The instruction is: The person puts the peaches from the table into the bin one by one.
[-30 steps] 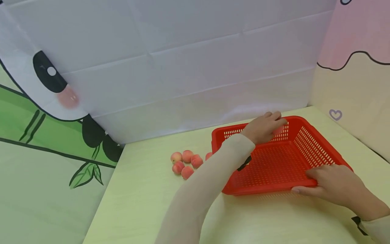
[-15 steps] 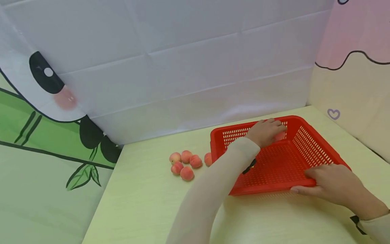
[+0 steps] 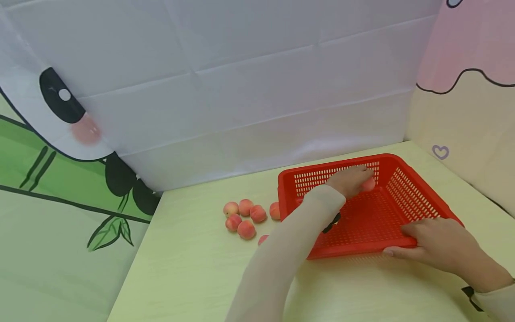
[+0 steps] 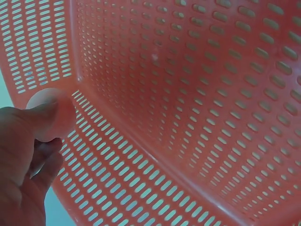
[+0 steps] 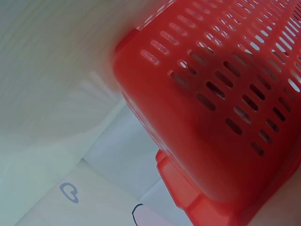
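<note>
My left hand [image 3: 349, 181] holds a small pink peach [image 3: 368, 184] low inside the red plastic basket [image 3: 374, 219], near its far wall. In the left wrist view the thumb and fingers are around the peach [image 4: 65, 120], close to a corner of the slotted walls. At the near right corner my right hand [image 3: 446, 243] grips the basket rim, thumb along the outside of the near edge and fingers over the inside. The right wrist view shows mostly the basket's outer wall [image 5: 174, 108], with a bit of the hand at the lower right edge.
Left of the basket, several peaches [image 3: 246, 230] lie loosely grouped on the pale yellow-green table [image 3: 181, 268]. One peach [image 3: 275, 211] sits against the basket's left side, and another [image 3: 263, 239] is partly behind the left forearm. A white cloth wall [image 3: 241, 98] rises behind the table.
My left hand has lowered the peach deeper into the basket, and its forearm has shifted right, uncovering part of a peach on the table. The right hand stays on the rim.
</note>
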A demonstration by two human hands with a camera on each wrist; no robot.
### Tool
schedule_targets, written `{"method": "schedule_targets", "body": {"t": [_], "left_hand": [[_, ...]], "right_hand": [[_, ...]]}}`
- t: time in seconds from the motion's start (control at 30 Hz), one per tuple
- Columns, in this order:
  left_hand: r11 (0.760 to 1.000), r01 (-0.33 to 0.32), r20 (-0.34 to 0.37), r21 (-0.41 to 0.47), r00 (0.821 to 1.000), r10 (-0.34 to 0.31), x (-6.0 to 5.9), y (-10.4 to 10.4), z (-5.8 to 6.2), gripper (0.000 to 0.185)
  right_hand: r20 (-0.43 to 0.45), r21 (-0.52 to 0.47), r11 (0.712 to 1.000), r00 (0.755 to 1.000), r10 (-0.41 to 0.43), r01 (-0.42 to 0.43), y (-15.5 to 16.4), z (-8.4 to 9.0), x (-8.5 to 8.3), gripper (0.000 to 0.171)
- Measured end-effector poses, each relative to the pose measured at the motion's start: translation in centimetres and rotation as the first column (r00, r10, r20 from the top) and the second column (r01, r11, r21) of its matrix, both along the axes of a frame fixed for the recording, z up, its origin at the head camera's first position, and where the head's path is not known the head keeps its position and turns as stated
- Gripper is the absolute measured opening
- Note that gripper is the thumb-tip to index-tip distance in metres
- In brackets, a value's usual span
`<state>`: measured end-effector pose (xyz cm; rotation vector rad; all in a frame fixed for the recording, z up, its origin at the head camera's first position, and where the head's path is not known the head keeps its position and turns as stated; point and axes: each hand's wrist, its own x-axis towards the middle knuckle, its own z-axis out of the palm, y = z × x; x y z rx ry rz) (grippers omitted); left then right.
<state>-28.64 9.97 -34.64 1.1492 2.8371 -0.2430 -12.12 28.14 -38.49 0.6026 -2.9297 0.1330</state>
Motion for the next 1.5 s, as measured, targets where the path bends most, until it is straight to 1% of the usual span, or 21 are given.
{"method": "schedule_targets", "body": {"t": [0.13,0.3,0.37,0.43,0.5,0.6,0.73,0.83,0.93,1.07,1.17,1.33,1.5], "left_hand": [[0.999,-0.019,0.010,-0.033,1.000,0.019,0.1,0.2,-0.5,0.053],[0.999,-0.047,0.079,-0.028,0.996,0.049,0.4,0.4,-0.9,0.056],[0.999,-0.043,0.083,-0.034,0.996,0.045,0.5,0.6,-1.0,0.056],[0.998,-0.032,0.055,-0.049,0.998,0.034,0.5,0.8,-1.2,0.053],[0.997,-0.015,0.012,-0.070,1.000,0.016,0.6,1.0,-1.3,0.049],[0.994,-0.002,-0.038,-0.105,0.999,-0.002,0.6,1.2,-1.5,0.046],[0.992,0.003,-0.063,-0.129,0.998,-0.011,0.5,1.4,-1.7,0.047],[0.994,-0.015,-0.046,-0.112,0.999,0.009,0.5,1.5,-1.9,0.047],[0.996,-0.041,-0.013,-0.084,0.999,0.040,0.5,1.5,-2.1,0.046],[0.996,-0.069,0.021,-0.061,0.997,0.070,0.5,1.5,-2.3,0.049],[0.996,-0.076,0.032,-0.055,0.996,0.078,0.4,1.5,-2.5,0.051],[0.996,-0.081,0.046,-0.048,0.995,0.083,0.3,1.6,-2.8,0.048],[0.995,-0.072,0.047,-0.064,0.996,0.075,0.3,1.6,-2.9,0.047]], "right_hand": [[-0.001,-0.002,1.000,1.000,-0.008,0.008,0.1,0.0,0.1,0.053],[0.001,-0.003,1.000,1.000,-0.012,0.012,0.2,0.0,0.1,0.053],[0.002,-0.004,1.000,1.000,-0.013,0.013,0.2,-0.1,0.1,0.054],[0.004,0.001,1.000,1.000,-0.019,0.019,0.2,-0.1,0.1,0.055],[0.001,-0.004,1.000,1.000,-0.013,0.013,0.2,-0.2,0.0,0.055],[-0.003,-0.006,1.000,1.000,-0.013,0.013,0.2,-0.3,0.0,0.055],[-0.001,-0.013,1.000,1.000,-0.012,0.012,0.2,-0.4,0.1,0.054],[0.008,-0.008,1.000,1.000,-0.014,0.014,0.2,-0.2,0.1,0.052],[0.013,0.001,1.000,1.000,-0.018,0.018,0.1,-0.1,0.1,0.052],[0.014,0.001,1.000,1.000,-0.020,0.020,0.0,-0.1,0.1,0.052],[0.014,-0.002,1.000,1.000,-0.020,0.020,0.0,-0.1,0.1,0.051],[0.017,-0.003,1.000,1.000,-0.024,0.024,0.0,-0.1,0.1,0.050],[0.019,-0.001,1.000,1.000,-0.023,0.023,0.0,-0.1,0.0,0.050]]}}
